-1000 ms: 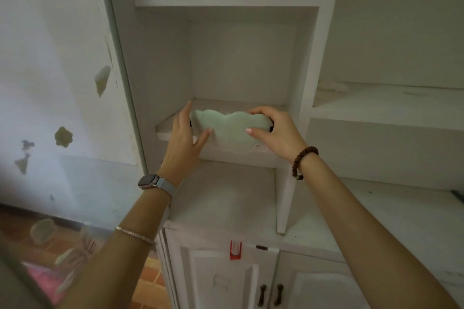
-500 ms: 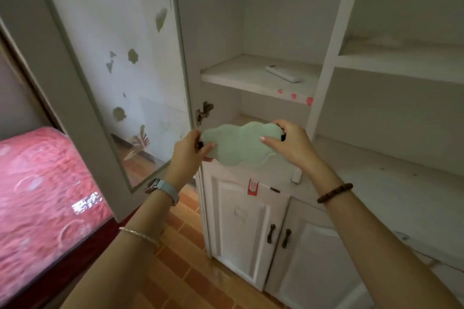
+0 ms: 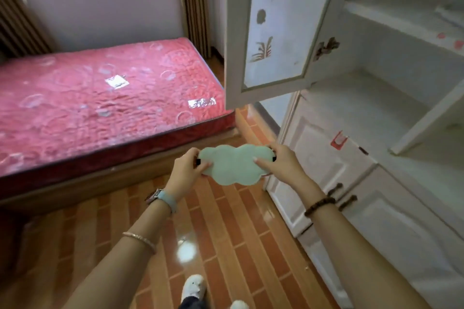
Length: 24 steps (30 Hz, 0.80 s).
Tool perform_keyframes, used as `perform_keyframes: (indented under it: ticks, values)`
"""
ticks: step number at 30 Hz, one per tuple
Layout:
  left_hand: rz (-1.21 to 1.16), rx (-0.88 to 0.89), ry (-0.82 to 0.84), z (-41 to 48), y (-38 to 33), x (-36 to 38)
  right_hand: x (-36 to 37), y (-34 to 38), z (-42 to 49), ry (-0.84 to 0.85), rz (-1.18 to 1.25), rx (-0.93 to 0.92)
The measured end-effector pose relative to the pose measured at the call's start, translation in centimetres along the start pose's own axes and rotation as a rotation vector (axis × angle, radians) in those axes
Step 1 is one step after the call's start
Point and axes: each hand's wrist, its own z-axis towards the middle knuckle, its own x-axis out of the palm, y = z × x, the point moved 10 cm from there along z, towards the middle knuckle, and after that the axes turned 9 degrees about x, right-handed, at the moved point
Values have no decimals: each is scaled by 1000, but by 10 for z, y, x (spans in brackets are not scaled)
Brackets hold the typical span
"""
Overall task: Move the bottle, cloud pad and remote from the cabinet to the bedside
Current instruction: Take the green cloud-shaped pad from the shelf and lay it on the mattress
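Head view. Half a second back I faced the cabinet shelves with the pad in front of the lower doors; a second back it was just coming off the shelf. Now I've turned left: the bed [image 3: 105,98] with its red mattress fills the left of the frame, and the open cabinet door [image 3: 276,27] hangs between it and the cabinet [image 3: 376,98]. So the pad is out and on its way; my guess is the carry is about half done, with the set-down by the bed yet to come.

Cloud pad [image 3: 234,164]: held in the air over the tiled floor [image 3: 226,246], well clear of the shelves, not yet at the bed. My left hand [image 3: 187,167] pinches its left end, my right hand [image 3: 281,162] its right end, both closed on it. Pale green, flat, scalloped cloud outline, held level, face toward me. A small dark tab shows at each end.

Bottle: not in view. Remote: can't make it out on the blurred shelves.
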Motion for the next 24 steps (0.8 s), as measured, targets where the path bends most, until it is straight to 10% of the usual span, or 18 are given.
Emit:
perform_keyframes:
  ticks: [24]
  values:
    - [74, -508, -475, -342, 282, -378, 473, 319, -141, 606, -122, -377]
